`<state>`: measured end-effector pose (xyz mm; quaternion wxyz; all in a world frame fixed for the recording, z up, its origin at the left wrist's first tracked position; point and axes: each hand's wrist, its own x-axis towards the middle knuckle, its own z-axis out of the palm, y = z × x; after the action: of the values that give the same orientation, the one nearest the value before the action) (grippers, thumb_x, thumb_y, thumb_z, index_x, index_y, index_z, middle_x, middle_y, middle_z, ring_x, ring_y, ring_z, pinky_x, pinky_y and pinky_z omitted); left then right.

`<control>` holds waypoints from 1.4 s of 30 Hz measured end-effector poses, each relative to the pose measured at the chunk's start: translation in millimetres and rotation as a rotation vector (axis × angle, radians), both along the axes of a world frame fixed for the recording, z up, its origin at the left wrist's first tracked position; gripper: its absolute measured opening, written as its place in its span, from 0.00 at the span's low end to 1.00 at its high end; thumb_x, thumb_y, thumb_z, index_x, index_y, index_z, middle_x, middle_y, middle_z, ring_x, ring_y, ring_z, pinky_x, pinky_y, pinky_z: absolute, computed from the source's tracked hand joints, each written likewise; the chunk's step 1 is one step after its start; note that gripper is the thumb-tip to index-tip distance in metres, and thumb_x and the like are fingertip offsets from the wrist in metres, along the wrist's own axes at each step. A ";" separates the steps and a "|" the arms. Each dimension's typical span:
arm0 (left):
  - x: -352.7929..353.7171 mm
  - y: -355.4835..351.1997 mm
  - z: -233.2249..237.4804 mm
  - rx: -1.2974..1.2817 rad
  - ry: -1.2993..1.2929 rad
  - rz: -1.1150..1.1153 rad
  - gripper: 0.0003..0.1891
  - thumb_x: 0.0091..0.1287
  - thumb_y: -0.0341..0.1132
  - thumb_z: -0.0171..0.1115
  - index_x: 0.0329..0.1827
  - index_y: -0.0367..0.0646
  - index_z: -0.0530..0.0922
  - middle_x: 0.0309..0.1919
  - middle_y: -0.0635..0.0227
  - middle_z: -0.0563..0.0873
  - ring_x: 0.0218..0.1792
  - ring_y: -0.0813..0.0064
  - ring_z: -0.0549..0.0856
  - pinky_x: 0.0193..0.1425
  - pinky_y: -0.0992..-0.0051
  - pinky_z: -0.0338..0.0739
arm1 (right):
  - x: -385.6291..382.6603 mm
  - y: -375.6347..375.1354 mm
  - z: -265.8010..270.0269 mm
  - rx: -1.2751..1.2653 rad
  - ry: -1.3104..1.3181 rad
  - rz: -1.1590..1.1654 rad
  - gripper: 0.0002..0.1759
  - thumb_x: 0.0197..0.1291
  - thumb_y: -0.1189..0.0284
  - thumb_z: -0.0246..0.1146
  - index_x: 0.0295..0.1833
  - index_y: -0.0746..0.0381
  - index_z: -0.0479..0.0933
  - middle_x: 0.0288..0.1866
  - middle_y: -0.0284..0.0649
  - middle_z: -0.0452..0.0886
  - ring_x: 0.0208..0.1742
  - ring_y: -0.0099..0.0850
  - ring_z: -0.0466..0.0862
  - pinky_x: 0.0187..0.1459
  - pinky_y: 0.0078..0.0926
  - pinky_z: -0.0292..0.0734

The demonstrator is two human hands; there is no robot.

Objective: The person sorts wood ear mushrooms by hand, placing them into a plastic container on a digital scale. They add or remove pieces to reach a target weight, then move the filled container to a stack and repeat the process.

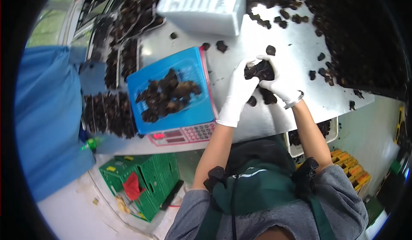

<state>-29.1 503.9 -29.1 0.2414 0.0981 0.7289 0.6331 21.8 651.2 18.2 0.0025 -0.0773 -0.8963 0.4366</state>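
Note:
Both my hands wear white gloves and curl around a clump of dark mushrooms [262, 71] over the metal table. My left hand [241, 85] grips the clump from its left side, and my right hand [279, 80] closes on it from the right. A few loose dark pieces [268, 96] lie just below the hands. To the left, a scale [182, 134] with a blue platform [143, 79] and a lit red display bears a clear plastic tray [198, 73], partly filled with similar dark mushrooms [169, 93].
A stack of clear plastic trays [206, 10] stands behind the scale. Dark mushrooms [365, 34] pile up at the right, with loose ones scattered nearby. Filled trays [109, 113] line the left side, beside a person in blue [47, 115]. Green crates [148, 184] stand below the table.

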 end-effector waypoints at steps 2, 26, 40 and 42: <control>5.3 -22.6 32.6 0.013 0.002 0.079 0.28 0.57 0.17 0.59 0.64 0.40 0.75 0.55 0.63 0.82 0.58 0.71 0.79 0.66 0.72 0.72 | -7.5 -20.5 13.1 -0.210 -0.020 0.037 0.35 0.42 0.82 0.63 0.63 0.59 0.72 0.50 0.44 0.80 0.51 0.36 0.81 0.55 0.31 0.77; -1.0 -332.9 113.5 -0.432 0.171 0.401 0.34 0.61 0.25 0.60 0.74 0.48 0.69 0.71 0.62 0.72 0.69 0.61 0.71 0.74 0.63 0.64 | -33.1 -81.3 23.2 -0.285 0.044 0.154 0.20 0.64 0.72 0.65 0.62 0.59 0.78 0.57 0.36 0.80 0.43 0.21 0.79 0.46 0.20 0.77; 18.4 -323.2 93.9 -0.271 0.199 0.574 0.25 0.68 0.21 0.56 0.69 0.40 0.73 0.67 0.62 0.77 0.65 0.68 0.76 0.68 0.70 0.70 | -85.5 -217.4 35.1 0.134 0.500 0.425 0.36 0.55 0.58 0.70 0.69 0.54 0.70 0.58 0.48 0.77 0.60 0.46 0.75 0.61 0.40 0.72; 22.8 -323.7 97.2 -0.251 0.194 0.586 0.24 0.68 0.22 0.56 0.69 0.40 0.74 0.66 0.62 0.77 0.65 0.69 0.76 0.68 0.71 0.70 | -114.1 -226.4 3.6 0.173 0.427 0.490 0.24 0.56 0.64 0.68 0.60 0.55 0.77 0.53 0.46 0.81 0.54 0.46 0.79 0.56 0.40 0.75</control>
<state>-6.3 180.2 68.1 -0.0114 -0.0863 0.8181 0.5685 -92.3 424.8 21.8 0.0919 0.2341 -0.9013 0.3528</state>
